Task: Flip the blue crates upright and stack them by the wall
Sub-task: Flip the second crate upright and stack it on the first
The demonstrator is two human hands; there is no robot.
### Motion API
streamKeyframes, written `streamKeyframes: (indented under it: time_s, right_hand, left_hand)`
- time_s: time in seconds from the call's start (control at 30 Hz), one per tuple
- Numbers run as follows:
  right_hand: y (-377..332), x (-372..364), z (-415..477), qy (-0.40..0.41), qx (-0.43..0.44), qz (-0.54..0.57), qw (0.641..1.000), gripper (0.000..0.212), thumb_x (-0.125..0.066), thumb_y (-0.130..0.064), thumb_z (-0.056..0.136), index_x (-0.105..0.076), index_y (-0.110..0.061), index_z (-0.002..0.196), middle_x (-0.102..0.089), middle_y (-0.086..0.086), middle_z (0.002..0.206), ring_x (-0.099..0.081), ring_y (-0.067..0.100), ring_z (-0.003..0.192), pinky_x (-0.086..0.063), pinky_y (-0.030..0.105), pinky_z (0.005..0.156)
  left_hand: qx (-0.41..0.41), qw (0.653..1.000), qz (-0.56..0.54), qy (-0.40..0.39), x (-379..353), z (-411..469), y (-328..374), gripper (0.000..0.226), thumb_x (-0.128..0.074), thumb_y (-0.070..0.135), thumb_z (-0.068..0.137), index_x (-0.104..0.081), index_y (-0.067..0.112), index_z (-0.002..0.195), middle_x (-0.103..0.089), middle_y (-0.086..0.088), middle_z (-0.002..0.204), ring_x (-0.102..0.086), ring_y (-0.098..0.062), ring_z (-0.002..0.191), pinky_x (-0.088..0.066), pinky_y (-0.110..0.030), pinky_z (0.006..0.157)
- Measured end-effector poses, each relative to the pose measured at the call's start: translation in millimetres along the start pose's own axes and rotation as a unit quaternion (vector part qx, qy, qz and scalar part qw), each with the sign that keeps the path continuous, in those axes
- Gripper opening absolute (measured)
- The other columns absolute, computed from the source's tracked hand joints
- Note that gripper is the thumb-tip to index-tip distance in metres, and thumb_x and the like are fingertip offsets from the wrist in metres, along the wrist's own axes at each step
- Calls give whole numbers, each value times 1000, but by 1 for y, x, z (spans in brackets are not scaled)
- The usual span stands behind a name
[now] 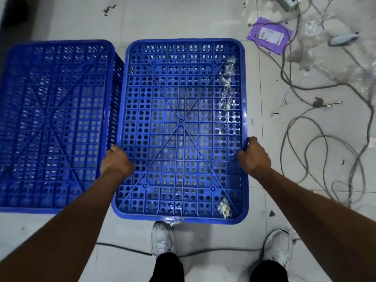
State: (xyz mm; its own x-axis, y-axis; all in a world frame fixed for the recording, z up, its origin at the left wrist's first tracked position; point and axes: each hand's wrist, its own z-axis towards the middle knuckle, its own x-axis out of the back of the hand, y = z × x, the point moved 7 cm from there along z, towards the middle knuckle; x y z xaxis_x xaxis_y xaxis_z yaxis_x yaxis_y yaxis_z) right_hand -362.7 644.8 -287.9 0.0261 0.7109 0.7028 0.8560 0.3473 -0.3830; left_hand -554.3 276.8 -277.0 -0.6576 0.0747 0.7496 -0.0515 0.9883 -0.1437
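Over the floor (183, 21), left hand (116, 161) and right hand (254, 155) grip the crate (181, 121)
Scraps (227, 84) (loose on top) may fall when flipped

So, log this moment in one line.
blue crate: upside down | left hand: grips left edge | right hand: grips right edge

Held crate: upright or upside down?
Upside down: the held crate shows its ribbed base up; left hand and right hand grip its sides.

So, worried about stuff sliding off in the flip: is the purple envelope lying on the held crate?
No, the purple envelope lies on the floor, beyond and to the right of the held crate.
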Motion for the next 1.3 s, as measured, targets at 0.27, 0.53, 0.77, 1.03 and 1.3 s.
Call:
streamKeyframes:
  time_s: [0.27, 0.53, 0.77, 1.03, 1.3]
  right_hand:
    - [22, 18, 14, -20, -21, 62, 998, 26, -57, -21, 91, -40, -19, 110, -60, 8, 100, -62, 30, 85, -53, 44, 77]
    - [75, 75, 21, 27, -84, 106, 990, 34, -58, -14, 87, -50, -13, 120, -63, 11, 98, -64, 33, 86, -56, 46, 81]
    - [142, 125, 22, 47, -121, 101, 986, 37, -61, -15, 87, -51, -13, 123, -68, 19, 107, -66, 35, 92, -53, 43, 82]
    - [185, 150, 25, 48, -128, 94, 986, 36, -58, -14, 89, -54, -12, 124, -65, 15, 110, -63, 32, 93, -52, 40, 81]
    - [186, 167, 19, 69, -122, 137, 981, 36, -60, -19, 86, -60, -15, 121, -67, 13, 106, -63, 29, 88, -50, 35, 76]
  left_hand:
    - [20, 983, -116, -139, -5, 8, 3, 16, -60, 6, 93, -53, 1, 107, -63, -19, 98, -68, -36, 86, -62, -45, 74]
    - [-27, 981, -112, -157, -28, -34, 59, 68, -58, 16, 91, -25, -1, 148, -57, -13, 93, -67, -33, 88, -61, -52, 80]
    - [-105, 983, -71, -133, -53, -96, 127, 73, -62, 22, 94, -21, -6, 147, -56, -16, 109, -57, -27, 86, -44, -31, 59]
    - [-131, 988, -31, -76, -80, -126, 164, 57, -66, 19, 87, -39, -1, 133, -53, -20, 129, -58, -38, 114, -50, -40, 88]
    - [-155, 986, -3, -63, -91, -149, 175, 100, -59, 22, 94, 19, 10, 156, -20, -23, 155, -58, -41, 112, -46, -40, 78]
